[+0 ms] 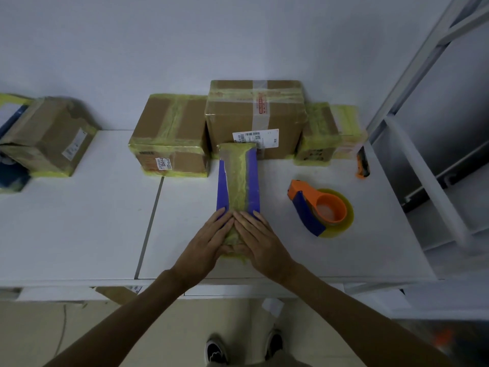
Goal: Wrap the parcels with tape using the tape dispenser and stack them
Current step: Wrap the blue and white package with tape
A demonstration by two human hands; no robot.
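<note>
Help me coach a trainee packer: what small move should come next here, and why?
Probably lift the right hand over to the tape dispenser, left hand holding the blue parcel down: both hands lie flat on its near end, one tape strip runs along it, and its blue edges are bare.

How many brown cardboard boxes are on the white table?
4: far-left box, box left of centre, tall box at the back, small box at right. More may be hidden.
</note>
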